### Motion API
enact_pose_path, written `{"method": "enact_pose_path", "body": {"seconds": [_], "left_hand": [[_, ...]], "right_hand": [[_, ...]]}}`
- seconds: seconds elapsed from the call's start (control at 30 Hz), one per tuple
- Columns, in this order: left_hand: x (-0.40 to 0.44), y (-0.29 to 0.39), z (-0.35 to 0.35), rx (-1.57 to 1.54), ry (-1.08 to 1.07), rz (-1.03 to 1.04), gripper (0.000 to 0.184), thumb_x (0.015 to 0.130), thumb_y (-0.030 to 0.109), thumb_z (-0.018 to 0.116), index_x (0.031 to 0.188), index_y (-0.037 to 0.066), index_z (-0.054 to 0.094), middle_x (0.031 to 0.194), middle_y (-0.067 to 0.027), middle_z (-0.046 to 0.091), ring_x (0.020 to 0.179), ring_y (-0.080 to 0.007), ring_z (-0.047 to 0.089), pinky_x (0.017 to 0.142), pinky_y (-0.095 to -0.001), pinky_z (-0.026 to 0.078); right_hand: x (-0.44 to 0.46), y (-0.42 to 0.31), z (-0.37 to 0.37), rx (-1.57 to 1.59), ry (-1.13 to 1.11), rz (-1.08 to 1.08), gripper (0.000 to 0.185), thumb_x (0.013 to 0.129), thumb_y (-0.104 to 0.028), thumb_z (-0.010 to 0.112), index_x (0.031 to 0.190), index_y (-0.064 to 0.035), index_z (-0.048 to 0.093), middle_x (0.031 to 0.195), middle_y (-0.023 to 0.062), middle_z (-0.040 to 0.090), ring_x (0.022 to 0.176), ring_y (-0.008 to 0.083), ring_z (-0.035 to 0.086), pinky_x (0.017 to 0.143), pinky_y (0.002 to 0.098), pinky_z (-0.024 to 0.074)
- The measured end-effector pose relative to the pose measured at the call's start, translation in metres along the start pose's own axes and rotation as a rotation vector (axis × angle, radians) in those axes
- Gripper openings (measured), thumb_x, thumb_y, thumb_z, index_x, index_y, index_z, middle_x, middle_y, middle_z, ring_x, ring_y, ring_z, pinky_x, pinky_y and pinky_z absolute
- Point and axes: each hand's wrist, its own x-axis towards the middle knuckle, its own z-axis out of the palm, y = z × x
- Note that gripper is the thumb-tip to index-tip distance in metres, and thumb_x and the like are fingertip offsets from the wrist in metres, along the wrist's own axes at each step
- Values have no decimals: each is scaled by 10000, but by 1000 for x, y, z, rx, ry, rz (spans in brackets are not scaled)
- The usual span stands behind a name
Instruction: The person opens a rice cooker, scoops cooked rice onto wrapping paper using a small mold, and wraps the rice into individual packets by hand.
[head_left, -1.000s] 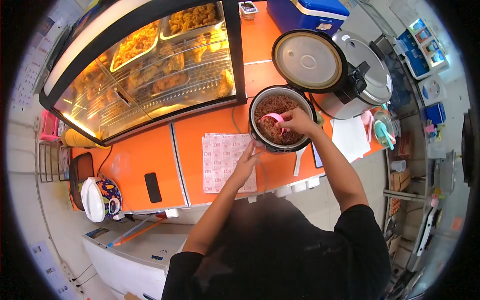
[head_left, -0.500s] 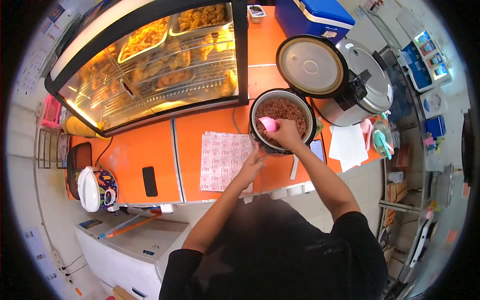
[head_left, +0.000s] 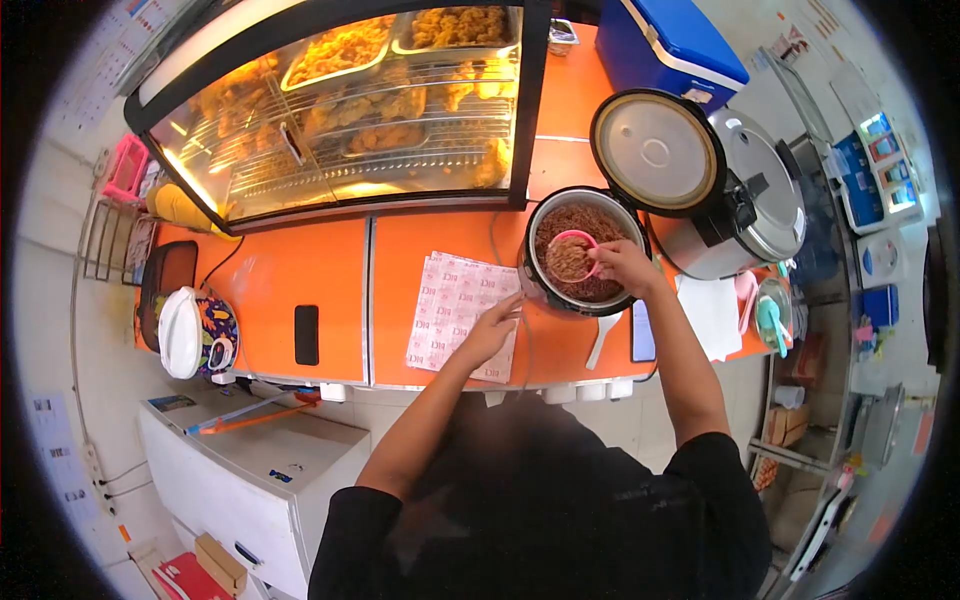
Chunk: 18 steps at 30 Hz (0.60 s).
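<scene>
My right hand (head_left: 622, 266) grips a pink cup (head_left: 571, 256) filled with brown rice, held over the open rice cooker (head_left: 534, 270). More reddish-brown rice (head_left: 592, 222) lies in the pot around and below the cup. The cooker's lid (head_left: 657, 150) stands raised behind the pot. My left hand (head_left: 490, 330) rests on the right edge of a stack of printed wrapping paper (head_left: 450, 312), its fingers apart, close to the cooker's left side.
A lit display case (head_left: 330, 200) of fried food stands at the back left. Right of the pot are a second cooker (head_left: 770, 200), white sheets (head_left: 712, 315) and a phone (head_left: 642, 332). A white spatula (head_left: 603, 340) and a black phone (head_left: 306, 335) lie near the front edge.
The pink cup has turned upright and now shows rice inside it. My left hand has moved from the cooker's side onto the paper. The camera view has shifted left.
</scene>
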Motion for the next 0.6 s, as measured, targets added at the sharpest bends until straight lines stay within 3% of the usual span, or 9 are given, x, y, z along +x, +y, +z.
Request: {"method": "enact_pose_path", "body": {"seconds": [0.07,0.13,0.17,0.27,0.3,0.4,0.43,0.53,0.6], "left_hand": [[-20,-26,-35,437,112,-39,623,915,56,558,1531,40,470,1564,-146,496,1424,-277,497,1143,-386,419],[-36,-89,-81,1043,208,266,567,906,119,615,1468,80,557,1485,-137,570,1414,-308,498,1187,-435,373],[-52,-98,-97,1137,183,228,632,924,249,649,1528,141,495,1573,-108,484,1480,-317,411,1231,-527,289],[-90,-106,-109,1268,241,59,715,943,387,637,1581,164,405,1658,-81,359,1541,-318,300,1236,-612,215],[-96,-126,-114,1313,235,8,831,924,501,645,1617,180,318,1707,-52,251,1571,-303,223,1209,-707,157],[-117,-109,-103,1231,292,-204,898,877,518,695,1619,189,311,1704,-36,259,1566,-287,237,1167,-775,121],[-118,-126,-110,1244,284,-198,953,846,545,711,1629,202,291,1708,-26,245,1574,-269,212,1137,-818,75],[-110,-102,-138,1159,322,-103,1026,799,571,741,1631,190,277,1714,-42,226,1573,-274,213,1144,-812,63],[-93,-107,-164,1232,252,-69,1204,694,675,772,1641,151,245,1718,-49,210,1585,-256,175,1160,-798,29]], "right_hand": [[-12,-7,-13,154,-51,38,434,964,-276,713,1253,42,652,1085,92,739,862,141,715,679,293,572],[-34,-25,3,281,-149,26,528,974,-285,698,1374,30,556,1201,116,711,949,180,730,754,328,605],[-51,-43,23,335,-217,-9,591,971,-297,697,1428,23,501,1255,130,690,994,204,732,799,350,617],[-67,-43,73,526,-406,-26,737,947,-367,715,1513,-7,410,1410,157,598,1170,266,679,958,442,594],[-67,-39,90,586,-469,-20,778,936,-397,724,1529,-19,393,1460,163,562,1236,285,652,1014,477,576],[-61,0,160,761,-388,-91,867,893,-495,751,1546,-54,390,1517,158,504,1360,318,549,1077,541,518],[-54,24,176,791,-365,-106,817,916,-504,727,1548,-100,402,1527,141,493,1403,327,497,1090,597,482],[-33,69,224,1196,-487,43,720,970,-527,643,1534,-133,430,1508,134,514,1376,324,525,1026,596,522],[-13,84,249,1183,-411,133,632,1040,-551,490,1515,-137,458,1491,136,535,1322,321,569,973,572,549]]}}
